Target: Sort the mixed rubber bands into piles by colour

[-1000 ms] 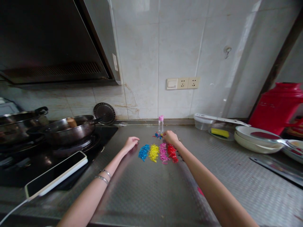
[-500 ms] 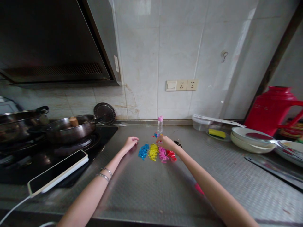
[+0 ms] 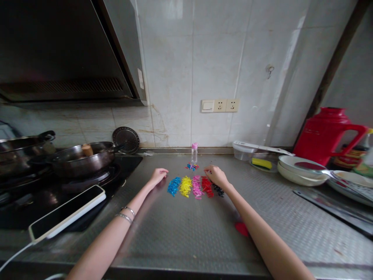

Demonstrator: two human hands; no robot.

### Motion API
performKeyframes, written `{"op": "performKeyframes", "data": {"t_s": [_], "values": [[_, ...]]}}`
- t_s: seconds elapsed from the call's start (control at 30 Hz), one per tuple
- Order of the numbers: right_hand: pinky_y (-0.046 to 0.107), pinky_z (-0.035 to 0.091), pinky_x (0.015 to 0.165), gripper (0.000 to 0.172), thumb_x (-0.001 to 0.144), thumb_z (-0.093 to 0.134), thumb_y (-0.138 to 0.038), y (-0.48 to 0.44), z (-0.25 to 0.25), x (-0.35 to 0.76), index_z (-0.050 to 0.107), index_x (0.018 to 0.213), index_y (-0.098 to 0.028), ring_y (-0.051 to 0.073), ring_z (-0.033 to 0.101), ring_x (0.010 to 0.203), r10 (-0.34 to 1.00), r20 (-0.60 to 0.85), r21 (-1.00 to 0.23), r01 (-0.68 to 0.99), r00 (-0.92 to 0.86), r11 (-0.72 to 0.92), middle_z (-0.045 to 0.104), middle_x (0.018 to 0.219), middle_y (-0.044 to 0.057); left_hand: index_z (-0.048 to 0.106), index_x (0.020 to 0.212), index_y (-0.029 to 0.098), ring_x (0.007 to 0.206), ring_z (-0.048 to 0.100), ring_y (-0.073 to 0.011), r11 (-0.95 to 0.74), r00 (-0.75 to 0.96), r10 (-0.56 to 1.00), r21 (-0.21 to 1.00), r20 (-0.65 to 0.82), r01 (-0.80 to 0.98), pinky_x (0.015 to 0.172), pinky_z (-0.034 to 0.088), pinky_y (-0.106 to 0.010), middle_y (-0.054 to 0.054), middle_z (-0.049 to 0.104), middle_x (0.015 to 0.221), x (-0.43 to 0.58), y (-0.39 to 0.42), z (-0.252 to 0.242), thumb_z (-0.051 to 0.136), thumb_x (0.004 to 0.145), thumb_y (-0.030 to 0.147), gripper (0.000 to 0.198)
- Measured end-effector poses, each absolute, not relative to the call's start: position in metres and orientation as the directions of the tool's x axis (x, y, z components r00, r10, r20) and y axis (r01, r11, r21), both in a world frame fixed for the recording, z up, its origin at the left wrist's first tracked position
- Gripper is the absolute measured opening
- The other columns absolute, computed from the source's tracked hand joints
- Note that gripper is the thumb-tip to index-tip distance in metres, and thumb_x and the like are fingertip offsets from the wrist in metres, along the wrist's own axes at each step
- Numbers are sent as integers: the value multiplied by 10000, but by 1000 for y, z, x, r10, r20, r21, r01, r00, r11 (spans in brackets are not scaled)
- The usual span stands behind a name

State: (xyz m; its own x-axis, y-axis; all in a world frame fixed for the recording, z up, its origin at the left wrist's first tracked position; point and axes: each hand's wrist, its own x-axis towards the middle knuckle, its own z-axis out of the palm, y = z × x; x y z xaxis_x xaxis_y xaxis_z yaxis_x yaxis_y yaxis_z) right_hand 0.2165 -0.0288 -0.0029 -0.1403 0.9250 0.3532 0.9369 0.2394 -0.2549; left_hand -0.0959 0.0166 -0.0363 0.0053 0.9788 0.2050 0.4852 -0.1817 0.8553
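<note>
The pink pieces (image 3: 197, 187) lay on my desk (image 3: 175, 233): yellow pieces (image 3: 185, 186) and blue pieces (image 3: 174, 186) at nine o'clock, red pieces (image 3: 207, 187) and black pieces (image 3: 217, 190) at three, mixed pieces (image 3: 192, 167) at twelve. My left hand (image 3: 159, 175) at ten and right hand (image 3: 216, 175) at two had bent fingers; gripping or not, I couldn't tell.

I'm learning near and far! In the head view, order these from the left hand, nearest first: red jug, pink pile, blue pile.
1. Blue pile, just right of the left hand
2. Pink pile, mid-row
3. Red jug, far right
</note>
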Motion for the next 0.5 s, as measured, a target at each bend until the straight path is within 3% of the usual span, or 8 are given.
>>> {"op": "performKeyframes", "data": {"t_s": [0.3, 0.5], "values": [[203, 364, 750, 290, 810, 379, -316, -34, 0, 229, 623, 935, -223, 154, 485, 969, 923, 373, -176, 968, -101, 177, 597, 992, 43, 626, 852, 90, 521, 523, -103, -200, 21, 975, 839, 220, 506, 521, 383, -198, -11, 572, 537, -93, 10, -26, 447, 675, 155, 260], [206, 363, 759, 288, 813, 384, -322, -35, 1, 230, 627, 939, -232, 160, 479, 973, 920, 384, -175, 973, -73, 150, 594, 988, 45, 635, 780, 92, 537, 538, -110, -287, 144, 958, 788, 250, 545, 568, 412, -216, -17, 590, 552, -78, 18, -14, 476, 660, 141, 205]]}}
